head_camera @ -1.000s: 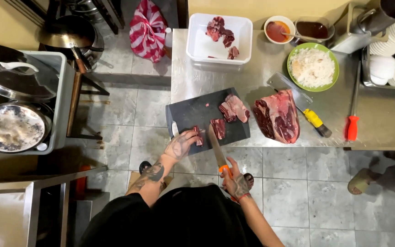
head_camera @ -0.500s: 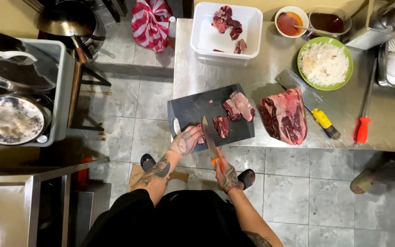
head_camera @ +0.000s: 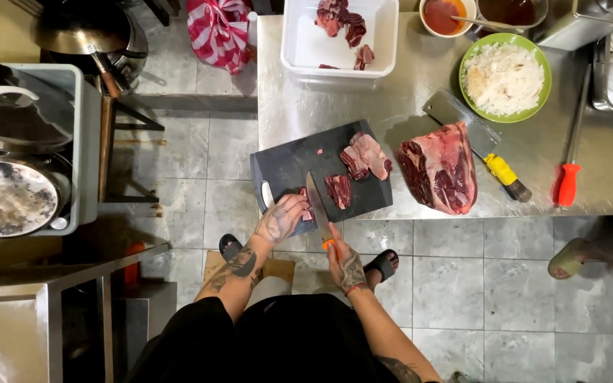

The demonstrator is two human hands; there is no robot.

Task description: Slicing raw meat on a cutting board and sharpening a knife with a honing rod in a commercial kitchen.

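On the dark rectangular cutting board [head_camera: 299,159], the left hand [head_camera: 280,219] presses curled fingers on a small red meat piece [head_camera: 305,204] at the board's near edge. The right hand [head_camera: 344,264] (fist closed) grips an orange-handled kitchen knife [head_camera: 318,209], blade just right of that piece.

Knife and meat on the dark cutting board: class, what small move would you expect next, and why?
Probably a downward, drawing stroke of the knife through the small meat piece. The right hand grips the orange handle, with the blade lying beside the left hand, which pins that piece at the near edge of the cutting board. Other cut pieces already lie further back.
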